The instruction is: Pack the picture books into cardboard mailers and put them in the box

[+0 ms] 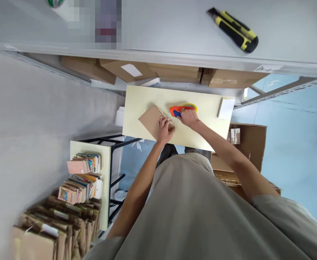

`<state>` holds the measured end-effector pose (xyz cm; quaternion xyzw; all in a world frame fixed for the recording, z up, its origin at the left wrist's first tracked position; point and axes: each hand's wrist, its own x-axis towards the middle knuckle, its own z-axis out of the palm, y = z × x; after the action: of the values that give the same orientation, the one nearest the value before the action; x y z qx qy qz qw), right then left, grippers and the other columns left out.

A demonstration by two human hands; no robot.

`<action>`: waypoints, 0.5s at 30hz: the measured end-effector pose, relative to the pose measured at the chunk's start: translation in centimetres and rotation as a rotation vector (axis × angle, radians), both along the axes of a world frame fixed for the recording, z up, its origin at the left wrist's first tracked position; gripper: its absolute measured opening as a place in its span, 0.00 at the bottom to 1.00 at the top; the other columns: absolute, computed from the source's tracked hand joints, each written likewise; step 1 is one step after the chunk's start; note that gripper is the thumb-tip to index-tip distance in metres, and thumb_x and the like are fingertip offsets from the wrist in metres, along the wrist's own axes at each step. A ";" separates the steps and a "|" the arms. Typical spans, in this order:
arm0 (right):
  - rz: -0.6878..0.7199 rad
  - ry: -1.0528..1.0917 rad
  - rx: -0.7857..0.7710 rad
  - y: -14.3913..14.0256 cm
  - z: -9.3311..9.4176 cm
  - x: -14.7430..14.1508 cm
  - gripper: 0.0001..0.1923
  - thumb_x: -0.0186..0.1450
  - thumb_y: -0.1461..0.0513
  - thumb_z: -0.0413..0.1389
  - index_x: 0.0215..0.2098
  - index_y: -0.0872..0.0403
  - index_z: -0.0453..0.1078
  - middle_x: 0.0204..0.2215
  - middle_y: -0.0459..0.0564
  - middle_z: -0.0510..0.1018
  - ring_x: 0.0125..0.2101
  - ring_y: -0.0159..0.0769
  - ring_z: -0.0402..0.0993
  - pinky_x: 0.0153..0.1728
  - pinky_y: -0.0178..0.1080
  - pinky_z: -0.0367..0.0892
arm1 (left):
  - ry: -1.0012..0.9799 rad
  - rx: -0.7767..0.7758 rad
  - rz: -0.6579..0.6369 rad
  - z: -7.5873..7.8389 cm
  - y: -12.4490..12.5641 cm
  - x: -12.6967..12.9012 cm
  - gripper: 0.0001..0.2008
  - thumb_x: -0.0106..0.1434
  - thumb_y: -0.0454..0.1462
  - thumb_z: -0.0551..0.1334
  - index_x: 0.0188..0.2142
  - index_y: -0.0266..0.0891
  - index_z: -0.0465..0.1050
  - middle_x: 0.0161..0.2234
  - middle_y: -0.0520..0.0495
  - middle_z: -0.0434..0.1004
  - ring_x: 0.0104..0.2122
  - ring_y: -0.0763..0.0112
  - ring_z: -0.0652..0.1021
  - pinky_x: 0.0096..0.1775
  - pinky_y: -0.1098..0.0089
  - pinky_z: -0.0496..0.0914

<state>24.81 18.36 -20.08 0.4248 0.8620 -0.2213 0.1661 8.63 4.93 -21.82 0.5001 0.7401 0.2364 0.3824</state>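
A flat brown cardboard parcel (150, 118) lies at an angle on the cream tabletop (207, 126). My left hand (166, 130) is on its right end, fingers curled over the edge and gripping it. Just to the right, my right hand (188, 116) is closed around an orange and blue tape dispenser (176, 109). Part of a yellow roll (194, 106) shows behind my knuckles. The dispenser's front end points left, toward the parcel. Whether tape runs between the two cannot be made out.
A white box (225, 108) sits at the table's right end. Above, a grey shelf (158, 29) carries a yellow and black utility knife (234, 30). Cardboard boxes (174, 72) fill the level below. Books (85, 180) and folded cartons (58, 227) stand at left; an open carton (251, 144) stands right.
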 end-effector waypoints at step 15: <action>-0.653 0.011 0.062 -4.6 12.9 -3.8 0.30 0.84 0.42 0.51 0.65 0.59 0.69 0.54 0.68 0.88 0.53 0.62 0.87 0.48 0.46 0.74 | -0.653 0.287 -0.003 8.7 6.5 -8.2 0.24 0.65 0.59 0.77 0.39 0.41 0.90 0.40 0.40 0.92 0.40 0.56 0.90 0.48 0.58 0.84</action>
<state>21.03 13.78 -7.14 0.6824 0.6875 -0.2387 0.0687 0.46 11.42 -13.10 0.4480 0.5374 0.4848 0.5248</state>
